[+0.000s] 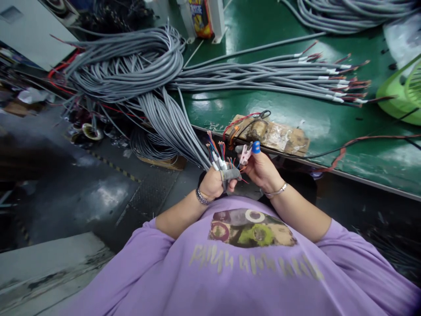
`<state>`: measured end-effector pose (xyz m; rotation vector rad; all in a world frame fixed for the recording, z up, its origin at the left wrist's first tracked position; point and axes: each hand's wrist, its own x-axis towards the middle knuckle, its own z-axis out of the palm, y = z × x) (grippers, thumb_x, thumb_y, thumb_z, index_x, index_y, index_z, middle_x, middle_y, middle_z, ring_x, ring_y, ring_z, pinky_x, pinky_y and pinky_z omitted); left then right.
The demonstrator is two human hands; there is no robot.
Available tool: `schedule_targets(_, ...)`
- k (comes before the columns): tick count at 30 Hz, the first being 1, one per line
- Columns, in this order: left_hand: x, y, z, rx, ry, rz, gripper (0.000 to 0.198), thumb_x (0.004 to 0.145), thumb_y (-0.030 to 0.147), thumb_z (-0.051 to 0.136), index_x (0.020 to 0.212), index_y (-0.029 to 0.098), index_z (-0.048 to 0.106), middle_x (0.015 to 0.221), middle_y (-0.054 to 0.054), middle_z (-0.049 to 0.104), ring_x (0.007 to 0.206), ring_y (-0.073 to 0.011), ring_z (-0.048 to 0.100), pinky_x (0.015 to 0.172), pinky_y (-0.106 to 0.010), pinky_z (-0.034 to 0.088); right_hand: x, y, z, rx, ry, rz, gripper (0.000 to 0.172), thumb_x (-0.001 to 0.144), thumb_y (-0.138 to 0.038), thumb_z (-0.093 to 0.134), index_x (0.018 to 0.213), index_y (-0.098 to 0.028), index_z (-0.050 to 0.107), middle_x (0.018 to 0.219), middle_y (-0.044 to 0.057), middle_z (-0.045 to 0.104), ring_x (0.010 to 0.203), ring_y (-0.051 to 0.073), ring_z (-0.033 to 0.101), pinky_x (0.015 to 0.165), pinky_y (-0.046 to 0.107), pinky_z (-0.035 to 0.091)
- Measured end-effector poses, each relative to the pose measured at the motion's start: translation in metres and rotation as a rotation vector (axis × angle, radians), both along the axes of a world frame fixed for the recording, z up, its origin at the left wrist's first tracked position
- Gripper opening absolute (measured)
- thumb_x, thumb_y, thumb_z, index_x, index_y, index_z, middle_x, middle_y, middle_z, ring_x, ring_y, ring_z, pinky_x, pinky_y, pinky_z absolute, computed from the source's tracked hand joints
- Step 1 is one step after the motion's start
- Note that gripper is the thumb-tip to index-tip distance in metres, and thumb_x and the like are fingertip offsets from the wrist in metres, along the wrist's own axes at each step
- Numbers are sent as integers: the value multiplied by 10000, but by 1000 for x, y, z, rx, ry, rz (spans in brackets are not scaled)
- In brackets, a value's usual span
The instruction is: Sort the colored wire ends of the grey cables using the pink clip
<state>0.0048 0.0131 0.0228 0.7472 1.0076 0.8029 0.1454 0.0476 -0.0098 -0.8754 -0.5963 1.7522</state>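
Note:
My left hand (213, 182) is closed round a bunch of grey cables (171, 127) that runs up and left over the bench edge. Their stripped ends fan out above my fist as thin coloured wires (217, 151). A grey finger cot covers one finger of that hand. My right hand (261, 169) sits just to the right, fingers pinched on a small pale clip-like tool (245, 153) beside the wire ends. A blue cot covers its fingertip (256, 147). Both hands are held in front of my purple shirt.
A green bench (296, 109) carries a long bundle of grey cables with stripped red ends (279, 74). A worn wooden block with red and black leads (272, 134) lies at the bench edge. A green fan (403, 90) stands right. Coiled cables (125, 61) hang at left above the dark floor.

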Motion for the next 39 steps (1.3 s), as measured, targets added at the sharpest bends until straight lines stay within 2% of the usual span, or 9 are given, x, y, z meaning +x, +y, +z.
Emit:
schedule_targets(5, 2, 0, -6, 7, 39, -13, 364, 559, 435, 797, 567, 130, 597, 386, 11, 529, 288, -89, 433, 318, -214, 345, -3, 1, 2, -17, 32, -55, 581, 655, -744, 706, 738, -171, 651, 612, -13, 570, 553, 94, 476, 498, 232, 357)
schedule_targets(13, -1, -12, -4, 34, 23, 46, 319, 593, 408, 783, 602, 134, 620, 418, 5, 561, 314, -99, 458, 336, -224, 370, 8, -4, 3, -55, 85, 98, 663, 718, -843, 529, 788, -194, 645, 656, 9, 608, 532, 102, 475, 496, 238, 408)
schedule_targets(16, 0, -20, -1, 76, 30, 92, 314, 621, 401, 788, 601, 138, 619, 442, 3, 580, 337, -95, 480, 360, -219, 394, 11, -6, 6, -69, 114, 113, 601, 726, -784, 601, 811, -192, 659, 679, 10, 625, 544, 98, 482, 493, 223, 420)
schedule_targets(20, 6, -24, -1, 123, 26, 197, 318, 647, 410, 781, 597, 139, 622, 458, 5, 588, 353, -92, 500, 374, -214, 414, 12, -7, 9, -52, 129, 94, 421, 697, -585, 775, 803, -195, 659, 710, -11, 644, 555, 79, 482, 504, 198, 427)
schedule_targets(23, 11, -21, -1, 121, 32, 256, 315, 641, 419, 777, 623, 136, 639, 458, 9, 585, 357, -96, 506, 375, -218, 425, 10, -8, 9, -70, 110, 76, 447, 664, -593, 791, 793, -189, 648, 718, -10, 648, 551, 74, 480, 495, 196, 429)
schedule_targets(27, 14, -16, -3, 117, 38, 305, 325, 618, 424, 780, 630, 132, 638, 463, 7, 588, 362, -97, 509, 381, -223, 433, 9, -5, 11, -141, 23, 89, 533, 609, -666, 791, 728, -184, 597, 605, -36, 571, 497, 68, 448, 458, 192, 421)
schedule_targets(33, 14, -14, -1, 98, 44, 301, 311, 614, 417, 769, 630, 136, 637, 458, 5, 587, 365, -95, 508, 384, -219, 424, 13, -5, 16, -120, 47, 78, 446, 622, -551, 836, 806, -188, 654, 668, -20, 626, 571, 93, 546, 524, 212, 481)
schedule_targets(35, 13, -14, 0, 87, 45, 296, 305, 615, 417, 762, 631, 140, 636, 459, 6, 587, 367, -94, 507, 384, -220, 423, 14, -7, 14, -77, 23, 43, 426, 670, -573, 798, 809, -191, 669, 679, -13, 626, 579, 97, 540, 543, 225, 483)
schedule_targets(39, 11, -13, 0, 68, 50, 279, 321, 618, 435, 763, 646, 142, 634, 462, 11, 585, 364, -92, 503, 384, -223, 429, 13, -12, 5, 86, -139, -153, 434, 696, -608, 770, 702, -193, 639, 647, -19, 585, 551, 80, 475, 544, 225, 442)
